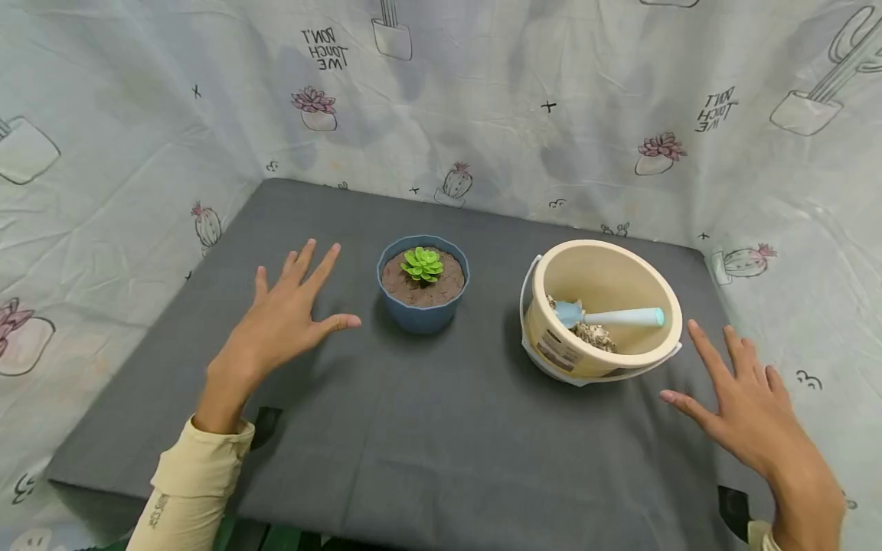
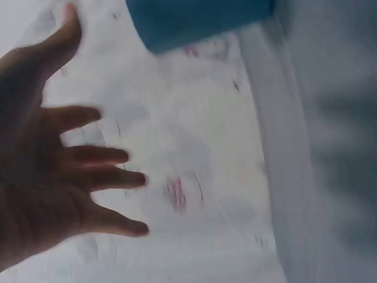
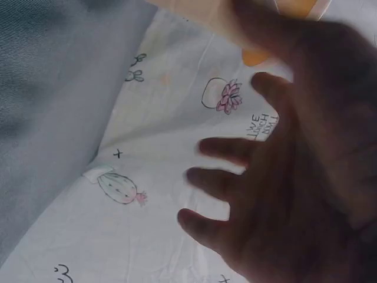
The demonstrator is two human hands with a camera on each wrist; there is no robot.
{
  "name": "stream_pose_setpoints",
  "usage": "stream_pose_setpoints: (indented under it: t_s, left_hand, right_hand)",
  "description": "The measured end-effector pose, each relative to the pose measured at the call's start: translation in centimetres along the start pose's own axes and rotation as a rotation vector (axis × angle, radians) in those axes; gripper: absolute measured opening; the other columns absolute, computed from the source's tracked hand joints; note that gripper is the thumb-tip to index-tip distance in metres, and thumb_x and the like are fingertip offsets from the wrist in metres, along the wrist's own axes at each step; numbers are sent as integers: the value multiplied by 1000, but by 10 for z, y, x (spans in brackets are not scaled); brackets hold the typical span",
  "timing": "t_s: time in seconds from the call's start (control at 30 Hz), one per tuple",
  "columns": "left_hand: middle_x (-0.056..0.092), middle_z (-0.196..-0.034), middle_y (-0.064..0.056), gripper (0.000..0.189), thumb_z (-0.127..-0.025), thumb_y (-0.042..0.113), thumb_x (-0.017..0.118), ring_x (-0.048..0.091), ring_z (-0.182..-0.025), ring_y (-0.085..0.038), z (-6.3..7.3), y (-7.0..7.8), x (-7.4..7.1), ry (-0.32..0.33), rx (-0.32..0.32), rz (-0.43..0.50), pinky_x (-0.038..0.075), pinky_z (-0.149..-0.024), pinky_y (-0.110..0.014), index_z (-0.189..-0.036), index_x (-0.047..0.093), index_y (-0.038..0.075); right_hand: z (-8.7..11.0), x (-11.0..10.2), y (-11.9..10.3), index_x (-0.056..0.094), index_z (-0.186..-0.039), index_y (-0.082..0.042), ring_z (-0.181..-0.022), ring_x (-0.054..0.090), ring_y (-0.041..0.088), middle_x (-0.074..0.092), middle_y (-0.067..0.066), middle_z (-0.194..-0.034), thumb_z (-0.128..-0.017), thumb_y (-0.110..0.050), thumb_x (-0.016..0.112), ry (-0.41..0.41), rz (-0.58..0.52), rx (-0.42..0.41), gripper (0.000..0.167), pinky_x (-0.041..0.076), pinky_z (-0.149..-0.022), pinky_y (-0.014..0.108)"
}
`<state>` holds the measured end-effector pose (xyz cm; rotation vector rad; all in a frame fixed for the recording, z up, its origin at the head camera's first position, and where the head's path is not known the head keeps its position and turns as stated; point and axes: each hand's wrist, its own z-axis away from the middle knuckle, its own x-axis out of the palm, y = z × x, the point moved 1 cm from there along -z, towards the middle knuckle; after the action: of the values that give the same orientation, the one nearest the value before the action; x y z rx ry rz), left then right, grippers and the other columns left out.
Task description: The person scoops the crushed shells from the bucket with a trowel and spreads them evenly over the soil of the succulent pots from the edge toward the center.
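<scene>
My left hand (image 1: 282, 314) hovers over the left of the table with fingers spread, holding nothing. To its right stands a blue flowerpot (image 1: 416, 317) of brown soil with a small green succulent (image 1: 423, 264) in the middle. In the left wrist view the pot (image 2: 200, 20) shows at the top, apart from the fingers. My right hand (image 1: 751, 405), also spread and holding nothing, is just right of a cream bucket (image 1: 606, 268). A light-blue trowel (image 1: 620, 317) leans inside the bucket over a pale, crumbly material (image 1: 594, 335). Part of the bucket (image 3: 200, 15) appears in the right wrist view.
Dark grey cloth covers the table (image 1: 441, 444). A white curtain (image 1: 482, 99) printed with cacti closes off the back and both sides. The bucket's white handle (image 1: 527, 295) hangs down around its outside. Black patches (image 1: 265, 425) lie near the forearms.
</scene>
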<state>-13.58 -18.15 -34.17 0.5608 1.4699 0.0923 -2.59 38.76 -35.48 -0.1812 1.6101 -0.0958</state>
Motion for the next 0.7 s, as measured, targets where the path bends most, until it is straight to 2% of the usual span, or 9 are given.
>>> stream_pose_setpoints:
  t_s: [0.1, 0.17, 0.2, 0.27, 0.37, 0.43, 0.53, 0.6, 0.7]
  left_hand:
    - [21, -174, -19, 91, -97, 46, 73, 27, -159, -46, -9, 28, 5, 176, 118, 102, 11, -128, -72, -169, 24, 22]
    - [38, -168, -19, 78, -97, 36, 76, 41, -153, -41, -19, 53, 10, 273, 234, 165, 21, -131, -63, -163, 39, 16]
    - [45, -164, -18, 71, -98, 33, 76, 50, -147, -39, -24, 66, 13, 302, 294, 187, 32, -128, -57, -159, 46, 13]
    - [54, -157, -15, 61, -99, 30, 75, 57, -140, -34, -35, 94, 18, 319, 408, 212, 43, -122, -50, -153, 54, 11]
    - [58, -153, -12, 55, -101, 33, 72, 60, -137, -29, -52, 134, 29, 253, 525, 226, 51, -114, -45, -149, 59, 12]
    - [56, -156, -11, 55, -101, 36, 71, 58, -142, -28, -63, 156, 38, 179, 561, 222, 51, -115, -45, -150, 59, 14]
    - [50, -160, -13, 58, -101, 39, 71, 59, -142, -29, -77, 181, 52, 68, 579, 210, 53, -113, -44, -151, 57, 13]
    - [48, -162, -15, 61, -100, 40, 72, 60, -140, -30, -83, 192, 62, 17, 585, 198, 55, -110, -44, -151, 57, 12]
    - [49, -161, -17, 59, -97, 42, 74, 66, -132, -30, -86, 201, 73, -3, 587, 188, 59, -104, -42, -144, 64, 9]
  right_hand:
    - [1, -5, -1, 36, -164, -12, -119, 48, 71, 41, 48, -146, -95, -26, 78, 196, 36, -33, 82, 37, -94, 82]
    - [-4, -13, -6, 54, -150, -2, -103, 55, 68, 54, 46, -133, -90, -7, 80, 361, 23, -44, 66, 43, -82, 78]
    - [-8, -18, -11, 60, -143, 2, -101, 57, 66, 58, 44, -129, -87, 0, 80, 433, -10, -59, 59, 44, -80, 75]
    - [-19, -29, -23, 67, -132, 6, -106, 59, 60, 63, 39, -126, -85, 8, 79, 532, -77, -108, 49, 45, -85, 72]
    - [-43, -42, -44, 72, -121, 8, -111, 60, 51, 68, 31, -120, -84, 10, 79, 563, -128, -247, 38, 45, -91, 64]
    - [-62, -45, -58, 74, -116, 7, -108, 63, 47, 72, 26, -115, -83, 8, 80, 508, -104, -352, 33, 48, -91, 60]
    - [-87, -40, -75, 76, -112, 4, -97, 69, 41, 75, 21, -109, -85, -2, 83, 323, -29, -442, 28, 54, -85, 56]
    - [-100, -34, -82, 75, -113, 3, -94, 71, 39, 76, 19, -108, -88, -10, 83, 145, 20, -421, 30, 57, -83, 55]
    - [-112, -26, -87, 76, -105, -3, -83, 69, 31, 74, 13, -94, -88, -19, 84, -127, 89, -311, 25, 57, -75, 49]
